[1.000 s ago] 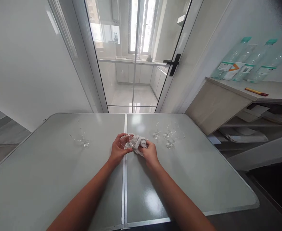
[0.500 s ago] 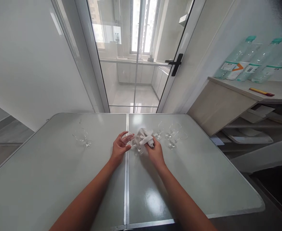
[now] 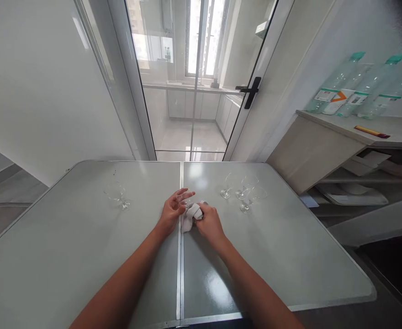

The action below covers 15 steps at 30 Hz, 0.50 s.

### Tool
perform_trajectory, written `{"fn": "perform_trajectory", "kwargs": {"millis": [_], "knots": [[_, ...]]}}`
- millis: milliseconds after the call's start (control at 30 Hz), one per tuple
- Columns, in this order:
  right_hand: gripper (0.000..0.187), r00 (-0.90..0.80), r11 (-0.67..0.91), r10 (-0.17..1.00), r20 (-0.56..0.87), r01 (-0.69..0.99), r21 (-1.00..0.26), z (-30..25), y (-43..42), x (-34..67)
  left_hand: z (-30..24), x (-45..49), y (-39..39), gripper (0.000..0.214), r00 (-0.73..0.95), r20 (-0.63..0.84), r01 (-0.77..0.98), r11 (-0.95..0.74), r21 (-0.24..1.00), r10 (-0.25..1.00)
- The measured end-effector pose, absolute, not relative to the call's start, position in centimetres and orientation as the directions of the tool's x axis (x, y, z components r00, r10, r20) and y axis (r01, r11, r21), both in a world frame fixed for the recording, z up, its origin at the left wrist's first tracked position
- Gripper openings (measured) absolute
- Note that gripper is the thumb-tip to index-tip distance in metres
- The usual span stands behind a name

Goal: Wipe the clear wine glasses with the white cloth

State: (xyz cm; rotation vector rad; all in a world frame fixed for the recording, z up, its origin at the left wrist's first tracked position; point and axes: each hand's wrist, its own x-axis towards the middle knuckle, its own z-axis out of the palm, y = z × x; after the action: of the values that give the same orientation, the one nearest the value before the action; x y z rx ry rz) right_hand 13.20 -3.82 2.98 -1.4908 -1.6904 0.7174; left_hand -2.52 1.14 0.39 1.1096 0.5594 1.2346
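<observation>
Near the table's centre seam, my left hand (image 3: 173, 209) is curled around the bowl of a clear stemmed glass (image 3: 184, 197). My right hand (image 3: 210, 222) grips a white cloth (image 3: 192, 215) and presses it against the glass around its stem. The cloth hides the stem and foot, and its loose end hangs toward the seam. To the right stand three more clear stemmed glasses, the nearest glass (image 3: 245, 208) a little in front of the others. A single stemmed glass (image 3: 121, 200) is far to the left.
The pale grey-green table (image 3: 94, 256) has a metal seam down its middle. A glazed door with a black handle (image 3: 252, 92) stands behind it. At right, a shelf unit (image 3: 324, 141) carries several plastic bottles (image 3: 357, 93) and a yellow-red stick (image 3: 371, 132).
My right hand and the cloth have moved left and slightly nearer, from beside the glass to its stem. My left hand stays almost in place around the bowl.
</observation>
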Motion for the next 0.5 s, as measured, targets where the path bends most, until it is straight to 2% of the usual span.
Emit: {"fn": "perform_trajectory", "kwargs": {"millis": [67, 167, 233, 333, 400, 500], "knots": [[0.013, 0.002, 0.171, 0.964, 0.265, 0.759, -0.628, 3.5, -4.3, 13.3, 0.3, -2.4, 1.2, 0.077, 0.257, 0.229, -0.435, -0.099, 0.895, 0.939], [0.015, -0.026, 0.234, 0.906, 0.423, 0.864, -0.447, 4.0, -5.1, 13.3, 0.2, -2.3, 1.2, 0.077, 0.256, 0.237, -0.435, -0.107, 0.894, 0.937], [0.013, 0.002, 0.262, 0.856, 0.517, 0.861, -0.437, 4.1, -5.6, 13.4, 0.3, -2.3, 1.2, 0.076, 0.259, 0.243, -0.433, -0.113, 0.894, 0.935], [0.012, 0.076, 0.306, 0.790, 0.608, 0.812, -0.498, 4.2, -6.7, 13.8, 0.5, -2.4, 1.1, 0.077, 0.234, 0.235, -0.424, -0.119, 0.898, 0.943], [0.014, 0.050, 0.330, 0.819, 0.572, 0.774, -0.540, 4.3, -7.5, 14.0, 0.6, -2.4, 1.1, 0.076, 0.218, 0.227, -0.418, -0.120, 0.901, 0.949], [0.058, -0.062, 0.234, 0.944, 0.323, 0.818, -0.526, 4.9, -8.6, 14.0, 0.9, -2.5, 1.1, 0.075, 0.233, 0.241, -0.396, -0.135, 0.908, 0.942]]}}
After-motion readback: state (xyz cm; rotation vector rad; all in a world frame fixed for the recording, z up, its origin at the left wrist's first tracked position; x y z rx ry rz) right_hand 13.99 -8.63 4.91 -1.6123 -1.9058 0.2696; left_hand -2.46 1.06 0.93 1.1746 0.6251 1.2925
